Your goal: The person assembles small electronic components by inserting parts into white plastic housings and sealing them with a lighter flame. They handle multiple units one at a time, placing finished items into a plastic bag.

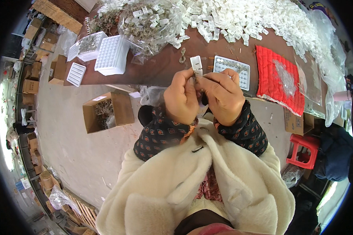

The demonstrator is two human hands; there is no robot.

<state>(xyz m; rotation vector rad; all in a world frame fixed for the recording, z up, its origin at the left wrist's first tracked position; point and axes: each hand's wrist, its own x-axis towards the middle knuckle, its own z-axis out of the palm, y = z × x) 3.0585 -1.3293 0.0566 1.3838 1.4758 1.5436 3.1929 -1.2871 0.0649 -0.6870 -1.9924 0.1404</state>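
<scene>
In front of my chest, over the table's near edge, both hands are together. My left hand (181,98) is closed with thumb and fingers on a small white plastic case (196,62), which points up and away from me. The fingertips of my right hand (224,96) are pinched at the case's lower end; what they hold there is hidden. Just right of the hands lies a white tray (245,82) of round pockets, some with small round silvery pieces. Beyond the case, a small brownish tangled wire piece (182,55) rests on the brown table (153,74).
A large heap of white plastic cases (239,17) covers the far side. A clear bag (151,27) of wired parts and stacked white trays (111,56) stand left. Right lies a red quilted pad (274,78) with clear bits. A cardboard box (123,109) and red stool (303,150) are below.
</scene>
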